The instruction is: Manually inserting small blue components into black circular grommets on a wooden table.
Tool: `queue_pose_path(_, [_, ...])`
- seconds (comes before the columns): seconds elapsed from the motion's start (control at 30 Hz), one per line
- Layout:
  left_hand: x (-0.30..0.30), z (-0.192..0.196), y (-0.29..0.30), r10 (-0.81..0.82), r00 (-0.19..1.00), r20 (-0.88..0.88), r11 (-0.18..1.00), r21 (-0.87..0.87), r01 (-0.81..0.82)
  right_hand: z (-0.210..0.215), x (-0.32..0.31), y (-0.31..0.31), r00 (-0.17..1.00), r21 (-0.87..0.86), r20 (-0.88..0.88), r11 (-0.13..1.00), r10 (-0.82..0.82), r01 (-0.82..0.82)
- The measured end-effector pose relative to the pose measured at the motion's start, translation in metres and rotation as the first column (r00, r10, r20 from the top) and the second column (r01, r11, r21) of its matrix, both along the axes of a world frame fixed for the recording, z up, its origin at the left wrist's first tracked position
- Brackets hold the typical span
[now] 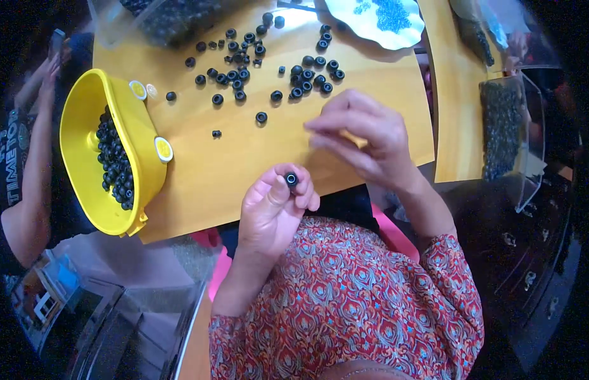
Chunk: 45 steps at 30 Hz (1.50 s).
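Note:
My left hand (pixel 277 206), near the table's front edge, grips a small black round part (pixel 291 179) between thumb and fingers. A pale ring shows in the part's upturned end. To the right and a little farther away, my right hand (pixel 370 136) hangs over the table with thumb and forefinger brought together. Motion blurs its fingertips, so anything small between them cannot be made out. Beyond both hands, several loose black ring-shaped parts (pixel 261 118) lie scattered on the wooden table (pixel 206 190), along with a few smaller black pieces (pixel 216 134).
At the left stands a yellow plastic tub (pixel 142 120) partly filled with black parts (pixel 114 158). A white scalloped plate (pixel 405 38) at the back holds tiny bluish pieces. Clear containers of dark parts stand far left (pixel 126 28) and right (pixel 529 133). Another person's arm (pixel 31 164) is at the left.

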<state>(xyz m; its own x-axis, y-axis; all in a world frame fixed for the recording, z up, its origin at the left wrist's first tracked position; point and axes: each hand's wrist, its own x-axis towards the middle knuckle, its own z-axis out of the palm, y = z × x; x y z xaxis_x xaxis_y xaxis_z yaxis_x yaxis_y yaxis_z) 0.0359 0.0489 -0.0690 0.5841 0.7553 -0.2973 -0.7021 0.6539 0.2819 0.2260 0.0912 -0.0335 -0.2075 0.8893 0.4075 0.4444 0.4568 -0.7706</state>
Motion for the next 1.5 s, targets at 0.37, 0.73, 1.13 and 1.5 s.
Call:
queue_pose_path(0.37, [-0.009,0.000,0.010,0.066,0.998,-0.001,0.998,-0.011,-0.066,-0.032,-0.004,0.083,0.722,0.206,0.674,0.978,-0.157,0.020])
queue_pose_path(0.73, [-0.013,0.003,0.011,0.099,0.994,0.037,0.995,-0.003,-0.099,-0.013,-0.001,0.070,0.955,-0.063,0.295,0.998,0.005,0.015])
queue_pose_path(1.13, [-0.005,0.015,0.002,0.078,0.997,-0.013,0.997,0.023,-0.078,0.004,0.002,-0.003,0.779,-0.357,-0.612,0.832,0.135,-0.425])
queue_pose_path(1.5, [0.000,0.030,-0.006,0.098,0.988,-0.117,0.994,0.068,-0.091,0.008,-0.011,-0.032,0.792,-0.313,-0.610,0.914,0.016,-0.260])
